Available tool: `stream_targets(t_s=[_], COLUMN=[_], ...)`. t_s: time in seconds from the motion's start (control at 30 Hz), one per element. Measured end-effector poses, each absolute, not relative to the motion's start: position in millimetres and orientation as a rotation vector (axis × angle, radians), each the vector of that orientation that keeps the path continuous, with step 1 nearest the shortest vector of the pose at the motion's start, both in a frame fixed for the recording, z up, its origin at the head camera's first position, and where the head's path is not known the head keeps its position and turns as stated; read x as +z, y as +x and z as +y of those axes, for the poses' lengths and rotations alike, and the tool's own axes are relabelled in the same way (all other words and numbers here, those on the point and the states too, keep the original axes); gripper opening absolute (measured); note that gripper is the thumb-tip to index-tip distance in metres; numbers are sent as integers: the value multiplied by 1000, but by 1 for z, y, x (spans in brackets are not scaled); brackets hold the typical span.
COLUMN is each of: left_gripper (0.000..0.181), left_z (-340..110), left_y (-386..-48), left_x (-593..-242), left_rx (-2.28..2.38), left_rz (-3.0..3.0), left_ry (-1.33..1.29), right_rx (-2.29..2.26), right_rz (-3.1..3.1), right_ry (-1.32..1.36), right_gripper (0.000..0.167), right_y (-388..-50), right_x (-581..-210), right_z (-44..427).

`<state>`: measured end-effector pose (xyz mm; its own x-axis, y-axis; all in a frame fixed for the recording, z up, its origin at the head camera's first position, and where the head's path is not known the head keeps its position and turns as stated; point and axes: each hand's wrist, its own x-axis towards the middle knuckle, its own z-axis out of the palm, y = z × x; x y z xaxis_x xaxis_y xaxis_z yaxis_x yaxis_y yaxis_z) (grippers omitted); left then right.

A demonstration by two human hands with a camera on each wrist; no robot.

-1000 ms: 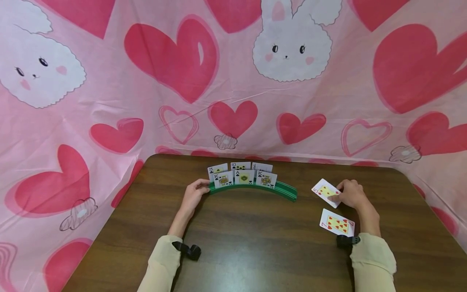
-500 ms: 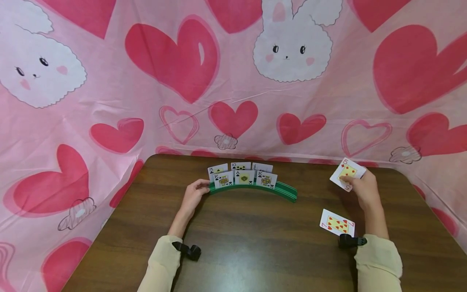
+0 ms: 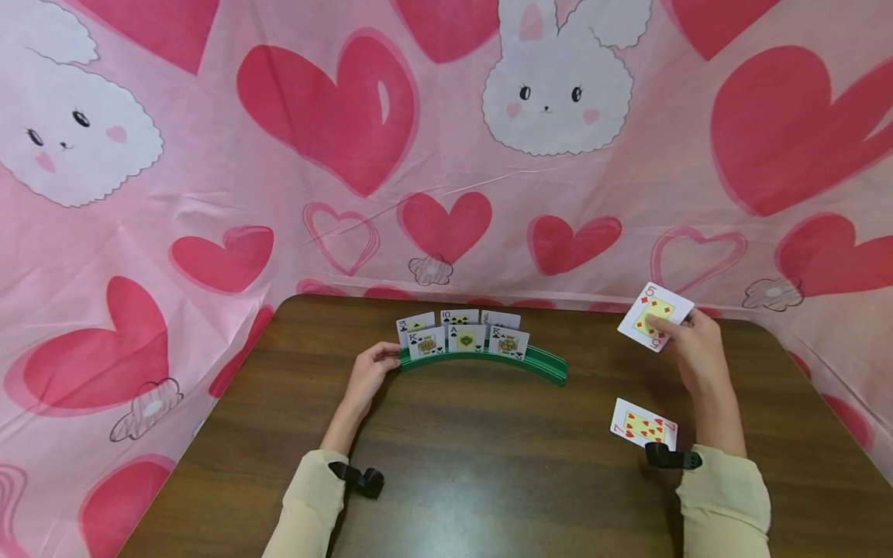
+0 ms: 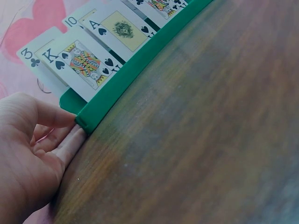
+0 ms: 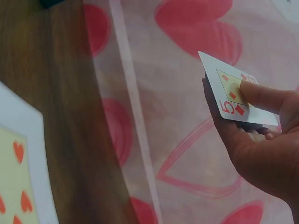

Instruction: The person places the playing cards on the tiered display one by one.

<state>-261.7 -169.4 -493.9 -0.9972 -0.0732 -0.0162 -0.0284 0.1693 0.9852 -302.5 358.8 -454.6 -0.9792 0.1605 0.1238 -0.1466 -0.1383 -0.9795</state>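
Note:
A green curved card holder [image 3: 546, 364] stands on the table with two rows of playing cards in it. Its front row shows a king of spades [image 3: 427, 343], an ace of spades [image 3: 467, 339] and another king [image 3: 508, 342]. Behind them are a three of clubs [image 4: 29, 54], a ten [image 3: 459, 317] and a partly covered card [image 3: 502, 318]. My left hand [image 3: 373, 373] grips the holder's left end between thumb and fingers. Raised above the table, my right hand [image 3: 700, 353] pinches a five of diamonds [image 3: 656, 314], thumb on its face and fingers behind.
Face up on the table, a seven of hearts [image 3: 643, 425] lies below my right hand, near the wrist camera [image 3: 671, 456]. A pink cloth [image 3: 446, 170] with hearts and rabbits hangs behind the brown wooden table [image 3: 488, 465].
My right hand has lifted the five of diamonds off the table and moved it up and away, turning its face towards me. My left hand and the holder have stayed in place.

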Motion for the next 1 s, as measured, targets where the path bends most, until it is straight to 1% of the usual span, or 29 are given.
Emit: stream_targets(t_s=[0.07, 0.1, 0.2, 0.33, 0.43, 0.53, 0.63, 0.67, 0.87, 0.9, 1.0], left_gripper=[19, 19, 19, 19, 18, 18, 18, 18, 18, 18, 18], left_z=[-170, -170, -170, -169, -169, -169, -169, -169, -168, -168, -169], left_y=[-262, -262, -261, -261, -261, -261, -261, -261, -262, -261, -261], left_x=[-494, -494, -494, -493, -493, -493, -492, -492, -493, -493, -492], left_rx=[-1998, -1998, -1996, -1988, -1990, -1998, -2004, -2006, -2019, -2017, -2009], left_rz=[-2383, -2383, -2381, -2377, -2372, -2367, -2364, -2364, -2363, -2363, -2370], left_ry=[103, 105, 113, 117, 112, 109, 106, 105, 109, 111, 113], right_rx=[2245, 2206, 2145, 2195, 2187, 2099, 2007, 2008, 2105, 2117, 2090], right_rz=[-1891, -1890, -1934, -1901, -1893, -1958, -2022, -2019, -1962, -1957, -1999], right_ry=[-37, -61, -64, 36, 62, 34, 5, 2, 201, 221, 212], right_gripper=[38, 39, 39, 38, 35, 34, 37, 38, 34, 34, 36], right_y=[-298, -303, -301, -297, -286, -265, -251, -250, -273, -273, -261], right_x=[-445, -449, -443, -434, -420, -392, -373, -372, -399, -399, -385], right_z=[352, 353, 347, 340, 326, 301, 282, 279, 293, 292, 276])
